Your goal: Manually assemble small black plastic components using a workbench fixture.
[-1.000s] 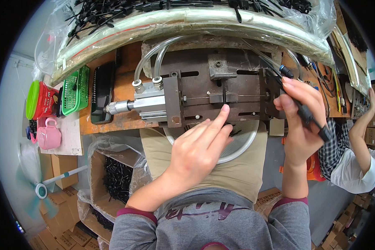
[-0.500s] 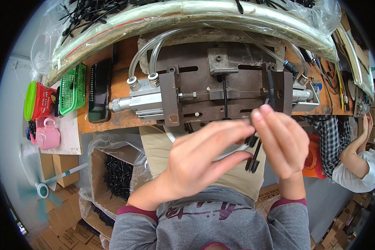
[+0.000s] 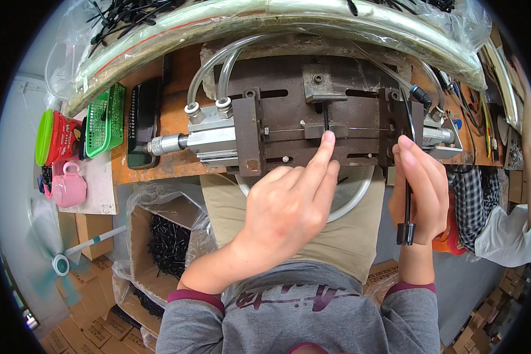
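My left hand (image 3: 286, 203) reaches over the front of a brown metal fixture (image 3: 289, 76), its index finger stretched out. That fingertip meets the lower visible end of a thin black rod (image 3: 326, 115), which lies between small blocks at the fixture's middle. Nothing shows in the left hand's grasp. To the right, my right hand (image 3: 423, 194) is closed around a long black plastic rod (image 3: 407, 177) with a thick ribbed end (image 3: 405, 233) pointing toward me. Whether a second rod lies alongside it I cannot tell. The palm side of this hand is partly hidden.
Silver air cylinders (image 3: 212, 141) with clear hoses flank the fixture. Left are a black tray (image 3: 143, 127), green basket (image 3: 106, 121) and pink cup (image 3: 69, 190). A box of black parts (image 3: 166, 245) stands below left. A co-worker's white sleeve (image 3: 507, 236) shows at right.
My hands have moved apart. The left went up to the fixture's middle with its index finger extended. The right shifted right, carrying the black rod, now nearly in line with my forearm.
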A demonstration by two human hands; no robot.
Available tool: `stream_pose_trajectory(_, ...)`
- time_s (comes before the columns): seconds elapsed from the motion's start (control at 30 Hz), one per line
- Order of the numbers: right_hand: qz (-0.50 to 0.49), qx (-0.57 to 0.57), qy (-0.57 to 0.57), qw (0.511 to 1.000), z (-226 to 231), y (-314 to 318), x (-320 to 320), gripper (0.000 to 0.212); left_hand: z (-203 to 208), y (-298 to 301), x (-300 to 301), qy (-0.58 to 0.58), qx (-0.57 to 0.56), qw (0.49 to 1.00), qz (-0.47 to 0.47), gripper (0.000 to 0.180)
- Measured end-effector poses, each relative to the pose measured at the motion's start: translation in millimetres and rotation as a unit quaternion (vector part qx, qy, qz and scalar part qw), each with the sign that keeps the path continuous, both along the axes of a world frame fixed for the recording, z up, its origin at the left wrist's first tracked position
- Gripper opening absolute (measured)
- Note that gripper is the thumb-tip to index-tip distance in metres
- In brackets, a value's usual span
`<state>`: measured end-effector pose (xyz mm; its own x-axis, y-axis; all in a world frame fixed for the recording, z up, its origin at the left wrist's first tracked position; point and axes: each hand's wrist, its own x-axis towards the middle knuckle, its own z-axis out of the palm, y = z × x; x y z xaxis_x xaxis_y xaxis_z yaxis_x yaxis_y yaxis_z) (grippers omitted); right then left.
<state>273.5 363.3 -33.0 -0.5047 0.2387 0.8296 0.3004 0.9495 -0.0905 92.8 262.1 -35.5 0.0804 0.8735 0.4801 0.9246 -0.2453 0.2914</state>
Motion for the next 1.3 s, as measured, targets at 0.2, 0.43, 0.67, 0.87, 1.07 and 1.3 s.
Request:
stream_pose_trajectory(0.2, -0.005, 0.054, -0.052, 0.997, 11.3, 3.5, 7.2, 0.034, 8.2, 0.0, -2.8, -0.016, -0.053, 0.998, 0.001, 0.033)
stream_pose_trajectory(0.43, 0.004, 0.066, -0.08, 0.995, 14.8, -1.5, -1.7, 0.034, 28.1, -20.0, -4.4, -0.36, -0.062, 0.918, -0.153, 0.04)
stream_pose_trajectory(0.67, 0.001, -0.117, 0.006, 0.993, 14.6, 0.7, -1.5, 0.052, 6.1, -9.9, 3.4, -0.121, 0.014, 0.993, -0.008, 0.034)
stream_pose_trajectory(0.87, 0.013, -0.233, 0.042, 0.971, 11.4, -7.6, 7.8, 0.047, -0.4, 0.6, 3.3, -0.004, 0.003, 1.0, 0.022, 0.031)
stream_pose_trajectory(1.07, 0.046, -0.343, 0.067, 0.936, 21.6, -15.9, 10.1, 0.038, 13.4, 3.1, -2.7, -0.005, -0.024, 1.0, -0.003, 0.03)
stream_pose_trajectory(1.3, 0.013, -0.25, -0.101, 0.963, 3.4, -27.7, 0.8, 0.03, 85.2, 77.5, -45.9, -0.04, 0.212, 0.976, -0.022, 0.012)
